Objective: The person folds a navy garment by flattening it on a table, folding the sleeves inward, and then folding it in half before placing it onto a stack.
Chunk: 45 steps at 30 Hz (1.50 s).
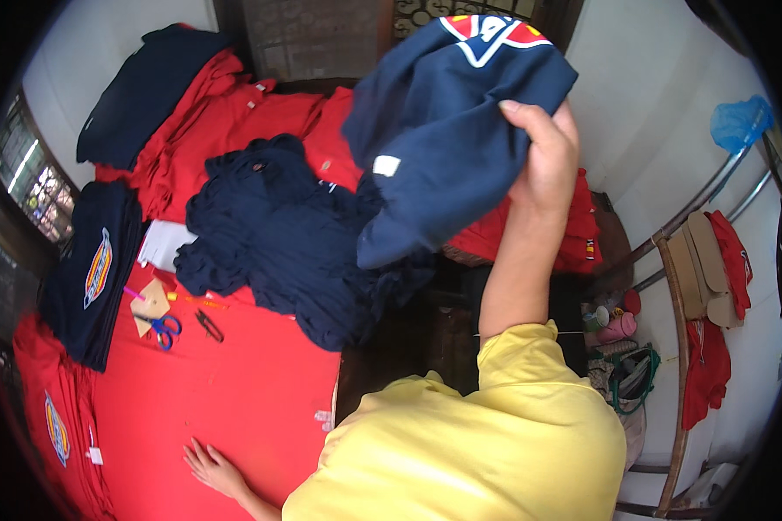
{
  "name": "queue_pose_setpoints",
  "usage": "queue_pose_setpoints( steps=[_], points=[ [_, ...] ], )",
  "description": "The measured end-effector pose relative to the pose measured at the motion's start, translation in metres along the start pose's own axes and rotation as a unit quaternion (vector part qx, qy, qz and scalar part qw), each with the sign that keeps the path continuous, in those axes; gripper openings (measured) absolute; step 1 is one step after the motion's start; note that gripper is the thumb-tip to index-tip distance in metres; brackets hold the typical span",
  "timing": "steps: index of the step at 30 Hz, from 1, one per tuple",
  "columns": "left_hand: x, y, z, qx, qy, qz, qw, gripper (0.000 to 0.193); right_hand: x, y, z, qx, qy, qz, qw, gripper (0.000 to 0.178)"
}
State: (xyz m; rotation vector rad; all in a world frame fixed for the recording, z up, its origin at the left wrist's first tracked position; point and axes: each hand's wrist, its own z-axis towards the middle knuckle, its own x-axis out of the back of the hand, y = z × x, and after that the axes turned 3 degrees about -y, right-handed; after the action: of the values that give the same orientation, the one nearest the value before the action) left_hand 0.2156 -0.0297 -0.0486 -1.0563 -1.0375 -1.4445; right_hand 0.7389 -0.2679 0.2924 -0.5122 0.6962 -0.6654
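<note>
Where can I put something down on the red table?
Between the blue-handled scissors and the left hand, the red tabletop looks bare. Farther back it's crowded with the rumpled navy heap and red clothes.

logos point(495, 36) mark held garment point(460, 130), navy pile point(118, 269) and red pile point(75, 399).
</note>
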Motion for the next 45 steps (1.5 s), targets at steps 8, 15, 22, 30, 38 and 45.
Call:
queue_pose_setpoints(
  steps=[8, 15, 22, 30, 38, 45],
  points=[
    [0.037, 0.037, -0.007, -0.116, 0.173, 0.026, 0.978, 0.028, 0.027, 0.004, -0.011, -0.013, 0.002, -0.008, 1.0, 0.057],
    [0.001, -0.001, 0.004, -0.017, 0.019, -0.025, 0.999, 0.044, 0.181, 0.023, 0.067, -0.033, 0.091, -0.076, 0.992, 0.041],
    [-0.001, -0.01, -0.005, -0.021, 0.036, -0.056, 0.998, 0.044, 0.292, -0.011, 0.04, 0.082, 0.307, -0.241, 0.917, 0.056],
    [-0.002, -0.006, 0.003, -0.032, 0.032, -0.07, 0.997, 0.042, 0.471, 0.122, -0.19, -0.308, 0.557, -0.386, 0.668, 0.062],
    [0.009, 0.016, 0.003, 0.011, 0.028, -0.095, 0.995, 0.04, 0.421, 0.131, -0.147, -0.139, 0.599, -0.693, 0.377, 0.071],
    [0.005, 0.015, 0.011, 0.067, 0.082, -0.219, 0.97, 0.033, 0.364, 0.194, -0.095, -0.123, 0.018, -0.906, 0.405, 0.061]
  ],
)
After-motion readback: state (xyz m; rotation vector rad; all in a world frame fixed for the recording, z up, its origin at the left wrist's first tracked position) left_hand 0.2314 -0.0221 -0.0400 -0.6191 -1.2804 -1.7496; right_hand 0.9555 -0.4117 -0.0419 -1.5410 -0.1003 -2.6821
